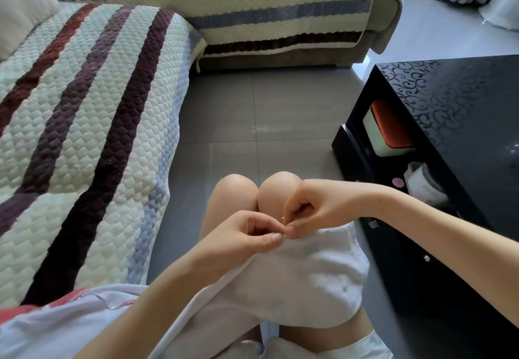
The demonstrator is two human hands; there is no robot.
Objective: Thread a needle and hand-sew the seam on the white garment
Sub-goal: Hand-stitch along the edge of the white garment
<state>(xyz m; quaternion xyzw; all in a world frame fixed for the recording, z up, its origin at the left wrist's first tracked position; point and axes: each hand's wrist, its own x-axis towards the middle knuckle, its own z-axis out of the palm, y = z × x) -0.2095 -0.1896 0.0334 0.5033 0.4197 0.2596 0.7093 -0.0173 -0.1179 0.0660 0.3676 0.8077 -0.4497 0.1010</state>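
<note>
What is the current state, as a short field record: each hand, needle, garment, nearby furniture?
left hand: pinches the upper edge of the white fabric garment
right hand: pinches the thin metal needle at that same edge
needle visibility: only a short tip shows between the hands; thread too fine to see
garment state: bunched, hanging from the pinched edge
nearby: glossy black table on the right; striped quilted sofa cover on the left
</note>
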